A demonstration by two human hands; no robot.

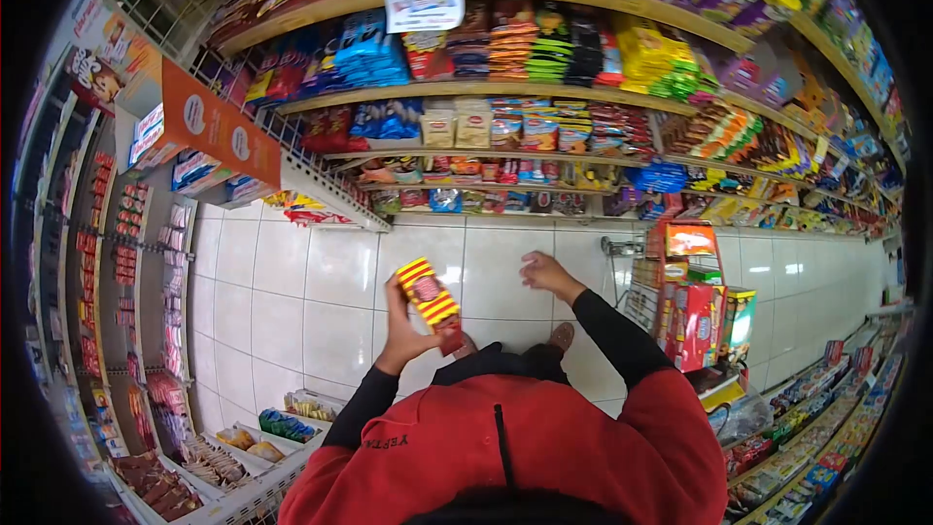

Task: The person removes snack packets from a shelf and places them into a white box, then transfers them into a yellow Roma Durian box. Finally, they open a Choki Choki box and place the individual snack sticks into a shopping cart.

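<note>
The person stands on the tiled floor (335, 267) facing the snack shelf (505, 153), upper body bent over the work. The left hand (397, 338) carries a red-and-yellow striped box (428, 294) clear of the floor, in front of the body and to the left of center. Its grip is closed on the box: the fingers lie along the outer side and the thumb reaches across near the lower end. This hold appears to leave the broad printed face exposed to view, with the box tilted rather than upright. The right hand (546, 274) is raised, apart from the box; its grip is loosely spread, fingers slightly bent, pinching nothing. The cart (639, 303) stands beside the right arm, apparently so placed for short reach, and bears upright cartons (693, 328). On the shelf, packets stand in rows by kind, presumably for quick identification from the front.
</note>
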